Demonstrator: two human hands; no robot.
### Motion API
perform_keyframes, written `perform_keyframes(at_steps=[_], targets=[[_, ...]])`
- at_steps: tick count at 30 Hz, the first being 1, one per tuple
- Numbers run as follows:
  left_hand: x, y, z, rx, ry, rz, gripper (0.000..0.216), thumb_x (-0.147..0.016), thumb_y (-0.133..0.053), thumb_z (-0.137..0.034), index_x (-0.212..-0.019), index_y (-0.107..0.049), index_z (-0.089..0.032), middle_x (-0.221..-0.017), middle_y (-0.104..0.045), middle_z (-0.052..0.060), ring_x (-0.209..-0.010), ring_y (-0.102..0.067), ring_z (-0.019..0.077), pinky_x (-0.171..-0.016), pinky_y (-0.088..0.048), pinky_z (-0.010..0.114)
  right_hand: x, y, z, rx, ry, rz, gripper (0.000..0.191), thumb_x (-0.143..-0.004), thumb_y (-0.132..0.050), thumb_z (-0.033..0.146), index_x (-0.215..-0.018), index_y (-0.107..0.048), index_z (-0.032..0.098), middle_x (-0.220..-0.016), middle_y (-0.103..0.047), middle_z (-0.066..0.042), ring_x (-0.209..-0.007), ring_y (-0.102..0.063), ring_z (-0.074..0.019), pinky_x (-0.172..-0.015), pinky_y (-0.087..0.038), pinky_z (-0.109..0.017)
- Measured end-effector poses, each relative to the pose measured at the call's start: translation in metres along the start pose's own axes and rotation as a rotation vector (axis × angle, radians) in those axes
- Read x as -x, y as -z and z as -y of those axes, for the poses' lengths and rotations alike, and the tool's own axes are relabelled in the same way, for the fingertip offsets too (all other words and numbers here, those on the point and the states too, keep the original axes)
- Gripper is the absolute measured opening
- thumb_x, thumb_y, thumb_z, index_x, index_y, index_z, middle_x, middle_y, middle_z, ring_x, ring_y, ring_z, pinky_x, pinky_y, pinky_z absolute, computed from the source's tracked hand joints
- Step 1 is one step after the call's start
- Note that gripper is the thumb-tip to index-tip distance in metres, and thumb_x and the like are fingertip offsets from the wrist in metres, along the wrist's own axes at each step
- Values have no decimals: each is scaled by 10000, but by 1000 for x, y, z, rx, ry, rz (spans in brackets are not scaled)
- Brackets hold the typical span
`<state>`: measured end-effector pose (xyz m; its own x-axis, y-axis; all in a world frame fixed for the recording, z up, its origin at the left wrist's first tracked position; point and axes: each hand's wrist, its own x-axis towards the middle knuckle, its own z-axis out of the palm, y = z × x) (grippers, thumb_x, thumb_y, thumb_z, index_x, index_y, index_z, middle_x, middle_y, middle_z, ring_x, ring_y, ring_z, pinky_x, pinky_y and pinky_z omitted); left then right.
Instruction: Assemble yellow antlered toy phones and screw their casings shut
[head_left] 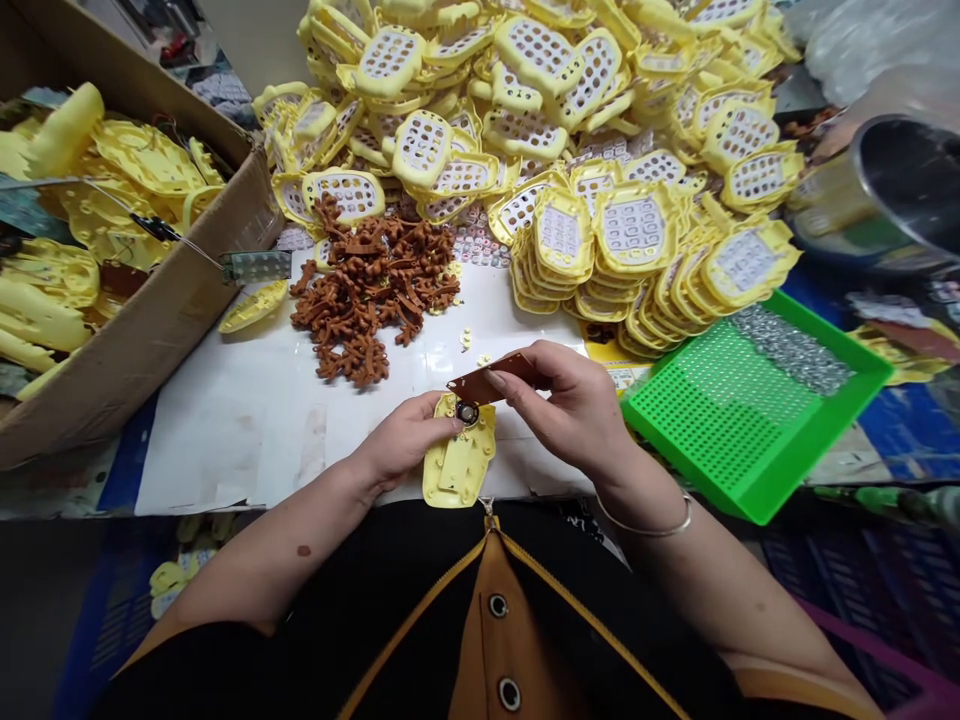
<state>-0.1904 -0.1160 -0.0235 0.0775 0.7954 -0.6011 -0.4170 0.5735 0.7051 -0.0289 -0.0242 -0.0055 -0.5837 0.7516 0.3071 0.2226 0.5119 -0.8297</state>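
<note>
My left hand (411, 437) grips a yellow plastic shell (455, 465) by its upper left side, with the inner face turned up. A small round black speaker (467, 412) sits near the top of the shell, by my left thumb. My right hand (566, 395) pinches a brown circuit board (491, 378) between thumb and fingers. The board is tilted just above the shell's top end; whether the two touch I cannot tell. Beyond my hands lies a heap of brown rubbery pieces (367, 290), with tiny yellow bits (466, 340) beside it.
Yellow keypad shells (540, 60) form a large pile at the back, with neat stacks (634, 225) before it. A green tray (750, 400) of small screws (795, 345) stands right, near a metal pot (874, 195). At left, a cardboard box (187, 260) holds more yellow shells.
</note>
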Motion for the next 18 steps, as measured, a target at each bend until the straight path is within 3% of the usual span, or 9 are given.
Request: perform_keyframes(at_steps=[10,14,18], targets=[[1,0,0,22,-41,5,317,-667,-772,-217,-961,-671,-154,-844,-719,33,-766,-662,165,-749,-494,295,11,6,0,34,238,23,130,-839,-585,120,-925,-664,177,-791,-646,-41,-725,-621,-126,-622,-528,-251],[1,-1,0,62,-83,-50,252,-658,-759,-213,-889,-689,-140,-800,-721,37,-721,-647,151,-729,-492,280,25,3,-3,251,518,32,234,-849,-526,96,-1034,-651,165,-948,-707,-117,-848,-677,-177,-698,-588,-320],[2,-3,-2,92,-90,-103,235,-606,-763,-193,-818,-687,-126,-760,-719,42,-676,-639,154,-687,-494,280,39,-4,-7,475,746,13,206,-864,-541,139,-1035,-657,141,-967,-743,-131,-922,-697,-208,-809,-605,-379]])
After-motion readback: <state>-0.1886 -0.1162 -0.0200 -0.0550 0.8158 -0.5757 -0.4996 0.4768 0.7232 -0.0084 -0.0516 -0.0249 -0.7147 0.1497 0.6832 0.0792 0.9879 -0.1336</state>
